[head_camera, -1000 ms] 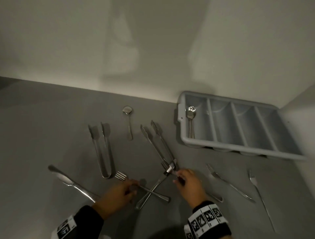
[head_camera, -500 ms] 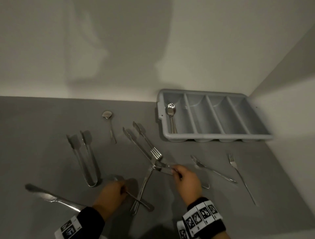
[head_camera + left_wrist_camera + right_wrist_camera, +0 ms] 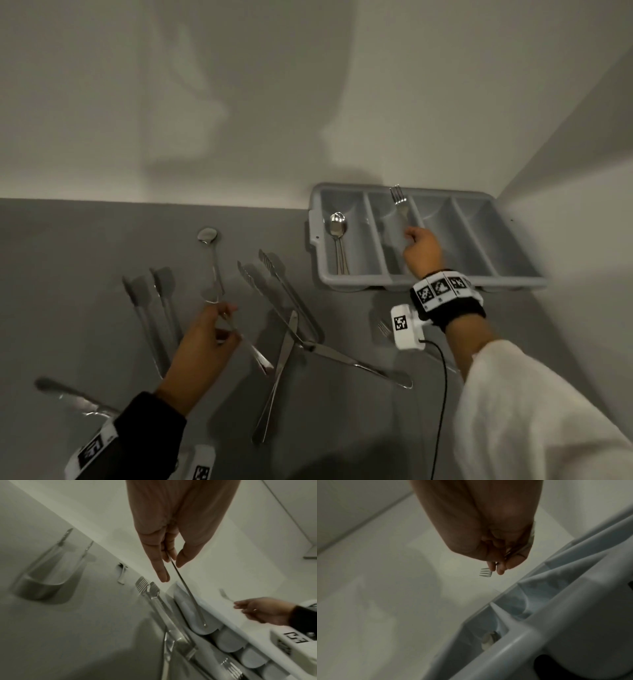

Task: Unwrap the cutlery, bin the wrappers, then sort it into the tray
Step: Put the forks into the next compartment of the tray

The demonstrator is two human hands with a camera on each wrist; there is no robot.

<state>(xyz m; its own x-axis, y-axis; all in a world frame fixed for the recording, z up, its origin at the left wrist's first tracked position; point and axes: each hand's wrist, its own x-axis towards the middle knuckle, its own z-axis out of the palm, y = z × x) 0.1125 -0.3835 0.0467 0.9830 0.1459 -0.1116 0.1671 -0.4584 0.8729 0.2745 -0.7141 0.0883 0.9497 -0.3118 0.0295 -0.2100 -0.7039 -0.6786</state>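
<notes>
A grey plastic four-compartment cutlery tray is seen at the back right of the grey worktop, against the white wall. Two steel spoons are lying in its leftmost compartment.

The right hand is held over the second compartment from the left. A steel fork is pinched by its handle between thumb and fingertips, tines pointing to the far wall. Whether the fork touches the tray floor cannot be told.

The left hand is raised above the worktop. A slim steel utensil is gripped along its shaft between thumb and fingers; its type is unclear from these views.

On the worktop are recorded: a single steel spoon, a pair of steel tongs with flat ends at left, serrated steel tongs at centre, two long steel pieces crossed just in front of the serrated tongs, a steel knife at near left, and a fork partly hidden behind the right wrist camera.
</notes>
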